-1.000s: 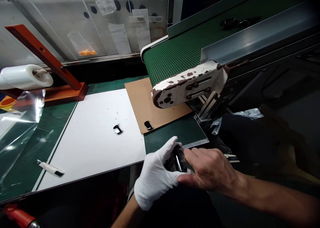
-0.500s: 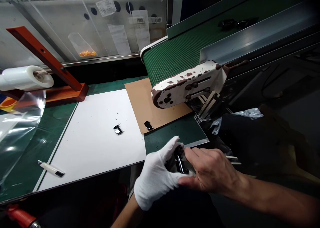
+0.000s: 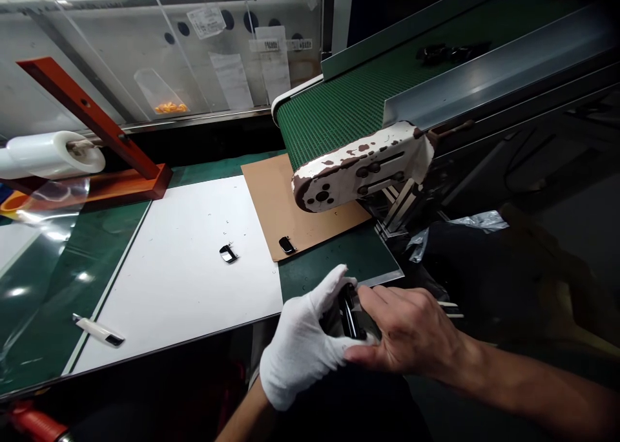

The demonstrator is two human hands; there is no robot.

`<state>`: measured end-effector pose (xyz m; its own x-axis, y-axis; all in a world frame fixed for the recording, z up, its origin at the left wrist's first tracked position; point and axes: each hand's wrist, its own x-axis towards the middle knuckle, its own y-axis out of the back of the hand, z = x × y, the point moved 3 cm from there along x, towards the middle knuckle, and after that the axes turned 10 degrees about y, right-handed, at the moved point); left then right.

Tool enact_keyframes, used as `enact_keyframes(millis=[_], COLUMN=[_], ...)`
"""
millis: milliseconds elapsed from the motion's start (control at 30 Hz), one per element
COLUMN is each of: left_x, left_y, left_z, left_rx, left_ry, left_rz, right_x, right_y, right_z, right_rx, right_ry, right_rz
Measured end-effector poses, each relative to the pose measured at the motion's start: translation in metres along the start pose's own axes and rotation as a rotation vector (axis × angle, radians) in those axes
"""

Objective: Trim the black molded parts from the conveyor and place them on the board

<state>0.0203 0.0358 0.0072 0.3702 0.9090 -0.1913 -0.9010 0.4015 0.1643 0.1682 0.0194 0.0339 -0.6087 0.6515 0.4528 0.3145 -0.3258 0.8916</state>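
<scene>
My left hand, in a white glove, holds a small glossy black plastic part between thumb and fingers near the table's front edge. My bare right hand is closed at the same part from the right, thumb below and index finger above. The fingers cover much of the part, so its full shape is hidden. Beyond my hands, a small black part with a shiny face lies on a white sheet. Another small black part rests on the brown cardboard's near corner.
A green conveyor belt slopes down over the cardboard, dark parts upon it. At left stand a clear film roll and its reddish wooden stand. A white-handled cutter lies front left, above a red-handled tool.
The view has shifted very slightly. Both hands keep the same hold on the black part, and the pieces on the table stay where they were.
</scene>
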Motion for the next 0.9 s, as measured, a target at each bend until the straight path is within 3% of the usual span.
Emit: enact_keyframes(millis=[533, 667, 733, 900], left_x=[-0.001, -0.001, -0.002, -0.007], left_y=[0.002, 0.000, -0.001, -0.002], left_z=[-0.015, -0.011, -0.007, 0.000], left_rx=[0.082, 0.030, 0.019, 0.134], left_ry=[-0.040, -0.104, -0.150, -0.187], left_rz=[-0.004, -0.017, -0.002, 0.085], right_x=[-0.003, 0.000, 0.001, -0.014], right_y=[-0.005, -0.001, 0.003, -0.005], right_z=[0.000, 0.001, 0.002, 0.001], right_rx=[-0.068, 0.073, 0.269, 0.768], right_ry=[0.083, 0.098, 0.031, -0.389], right_rz=[-0.011, 0.071, 0.120, 0.186])
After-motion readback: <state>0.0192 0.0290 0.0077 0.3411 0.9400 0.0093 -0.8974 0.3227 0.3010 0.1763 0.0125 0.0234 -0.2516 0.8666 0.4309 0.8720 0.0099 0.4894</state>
